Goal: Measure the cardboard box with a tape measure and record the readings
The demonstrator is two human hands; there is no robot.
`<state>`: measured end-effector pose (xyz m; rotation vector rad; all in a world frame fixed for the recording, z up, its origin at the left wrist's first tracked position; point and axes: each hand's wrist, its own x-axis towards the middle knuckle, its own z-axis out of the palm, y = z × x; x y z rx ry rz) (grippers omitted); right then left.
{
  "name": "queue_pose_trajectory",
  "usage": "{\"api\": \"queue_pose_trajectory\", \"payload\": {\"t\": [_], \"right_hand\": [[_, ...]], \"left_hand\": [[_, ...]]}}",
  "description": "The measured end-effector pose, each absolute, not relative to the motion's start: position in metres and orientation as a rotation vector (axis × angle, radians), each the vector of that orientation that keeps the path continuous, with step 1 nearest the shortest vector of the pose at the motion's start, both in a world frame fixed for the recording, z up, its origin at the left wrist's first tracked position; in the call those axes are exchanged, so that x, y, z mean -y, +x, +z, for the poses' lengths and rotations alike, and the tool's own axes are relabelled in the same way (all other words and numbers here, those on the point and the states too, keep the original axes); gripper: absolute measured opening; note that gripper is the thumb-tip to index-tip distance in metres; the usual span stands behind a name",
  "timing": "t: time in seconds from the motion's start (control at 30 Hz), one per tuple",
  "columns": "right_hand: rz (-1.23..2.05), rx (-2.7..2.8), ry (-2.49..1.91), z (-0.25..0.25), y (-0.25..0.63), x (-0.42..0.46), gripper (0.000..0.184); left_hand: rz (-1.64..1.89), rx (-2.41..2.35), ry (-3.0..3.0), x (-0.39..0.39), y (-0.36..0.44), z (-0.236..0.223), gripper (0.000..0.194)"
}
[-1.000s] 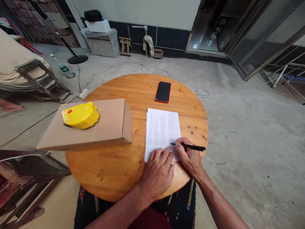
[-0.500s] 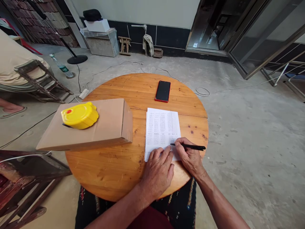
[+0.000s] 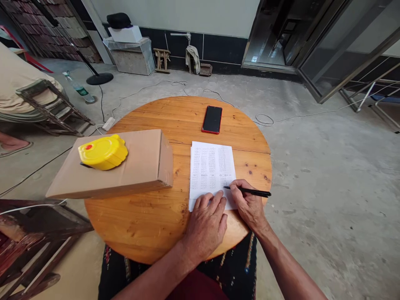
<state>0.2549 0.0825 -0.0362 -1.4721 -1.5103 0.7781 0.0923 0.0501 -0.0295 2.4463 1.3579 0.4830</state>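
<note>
Sheets of white paper (image 3: pixel 212 162) with columns of small handwriting lie on the round wooden table (image 3: pixel 137 233). My left hand (image 3: pixel 208 221) rests flat across the paper's lower edge, fingers stretched out, holding nothing. In my right hand (image 3: pixel 248 204) a black pen (image 3: pixel 254 192) is pinched between thumb and fingers. Its tip is at the lower right part of the writing, and its back end points right. The writing is too small to read.
A red-edged phone (image 3: pixel 212 119) lies beyond the paper. On the left, a cardboard box (image 3: pixel 140 166) overhangs the table edge, with a yellow tape-measure-shaped case (image 3: pixel 104 153) on top. A wooden chair (image 3: pixel 53 108), a person and a plastic bottle (image 3: pixel 79 87) are farther left.
The pen has tilted slightly, its tip a little higher and its back end a little lower. My left hand stays on the paper. The whole view has shifted slightly.
</note>
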Motion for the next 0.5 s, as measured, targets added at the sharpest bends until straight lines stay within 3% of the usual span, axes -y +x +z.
{"api": "queue_pose_trajectory", "payload": {"t": [0.5], "right_hand": [[0.7, 1.572, -1.488, -0.0345, 0.2537, -0.0841, 0.018]], "left_hand": [[0.506, -1.356, 2.457, -0.0504, 0.0919, -0.0287, 0.037]]}}
